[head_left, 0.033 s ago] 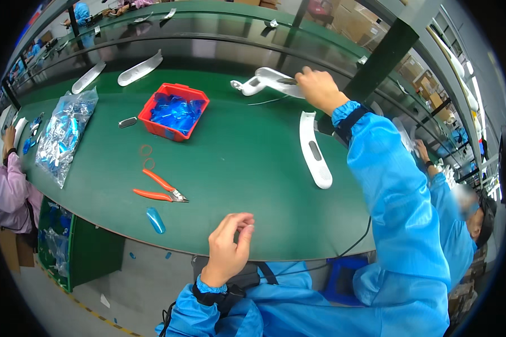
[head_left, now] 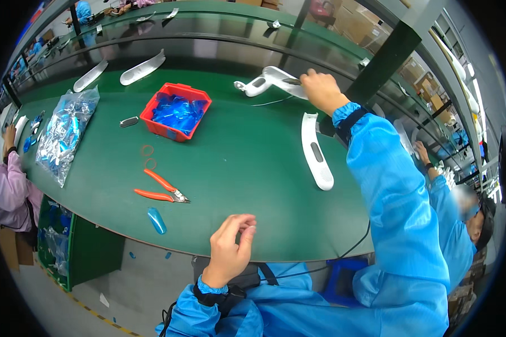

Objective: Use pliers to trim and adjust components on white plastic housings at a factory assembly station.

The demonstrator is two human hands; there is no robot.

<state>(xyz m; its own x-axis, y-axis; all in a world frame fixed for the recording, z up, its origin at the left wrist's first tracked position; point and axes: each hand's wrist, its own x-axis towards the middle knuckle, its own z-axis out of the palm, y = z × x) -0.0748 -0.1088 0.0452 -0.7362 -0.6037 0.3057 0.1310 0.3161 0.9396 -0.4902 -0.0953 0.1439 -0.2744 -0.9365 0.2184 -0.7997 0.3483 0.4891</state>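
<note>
At the far right of the green table (head_left: pixel 236 168), my right hand (head_left: pixel 322 90) is closed over the end of a white curved plastic part (head_left: pixel 281 77). The grip itself is partly hidden by my fingers. Joined to or touching that piece is a white part with an oval opening (head_left: pixel 257 87); I cannot tell which. My left hand (head_left: pixel 230 247) hovers by the near table edge, fingers loosely curled, thumb apart, nothing visible in it. Below my right hand lies another white curved part (head_left: pixel 316 154) with a dark oval slot. Orange-handled cutting pliers (head_left: pixel 162 189) rest left of my left hand.
A red bin (head_left: pixel 168 130) holds blue film pieces. Left of it lies a clear bag (head_left: pixel 64 135) of shiny pieces. A blue curved piece (head_left: pixel 157 221) sits near the front edge. A green post (head_left: pixel 382 59) rises beside my right hand. Co-workers sit at both sides.
</note>
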